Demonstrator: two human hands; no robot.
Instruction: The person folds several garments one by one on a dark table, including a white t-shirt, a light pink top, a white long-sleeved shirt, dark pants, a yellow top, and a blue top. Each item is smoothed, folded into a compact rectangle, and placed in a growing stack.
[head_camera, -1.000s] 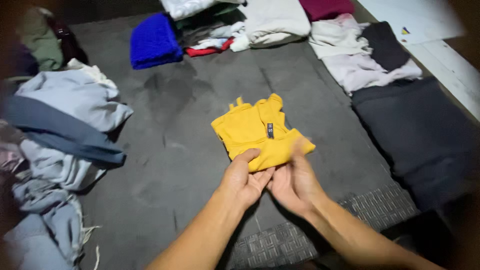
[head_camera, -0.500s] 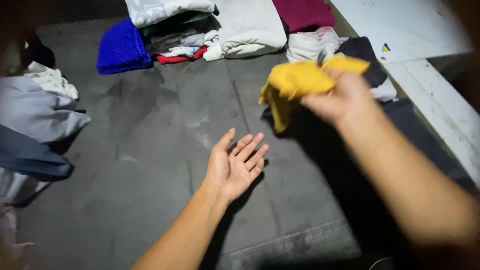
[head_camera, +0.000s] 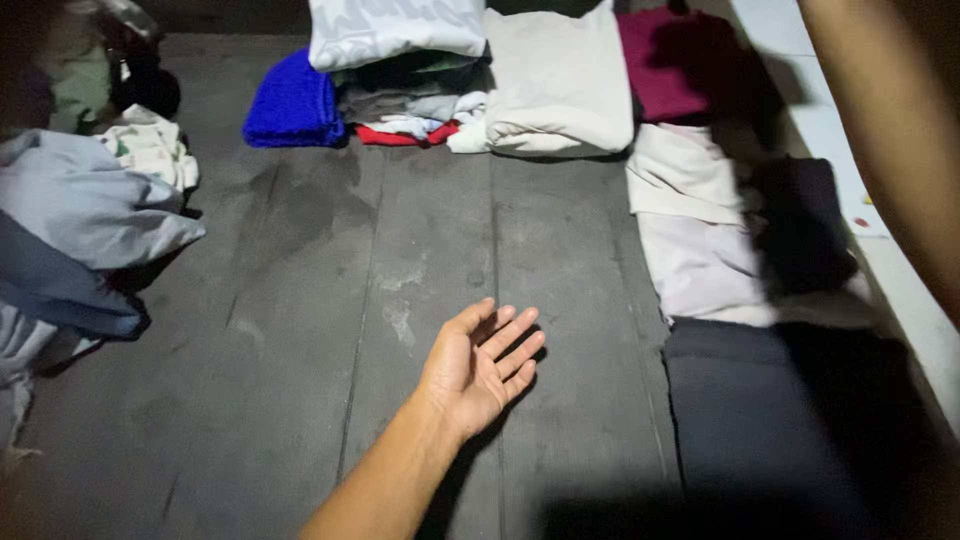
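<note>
Grey mat (head_camera: 330, 300): left hand (head_camera: 478, 368) lay open, palm up, empty, upon it. Right forearm (head_camera: 890, 130) rose out of frame; its grip could not be told. Nearest: dark folded cloth (head_camera: 750, 420), pale folded garment (head_camera: 690, 250) beside.

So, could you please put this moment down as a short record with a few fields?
left hand: left hand open, palm up, fingers spread, holding nothing, over the dark grey mat
right hand: out of view; only the right forearm shows, raised at the upper right
far edge: blue folded cloth, cream folded cloth, maroon cloth
right side: pale folded garment, dark folded garment
left side: loose pile of grey-blue clothes
</note>
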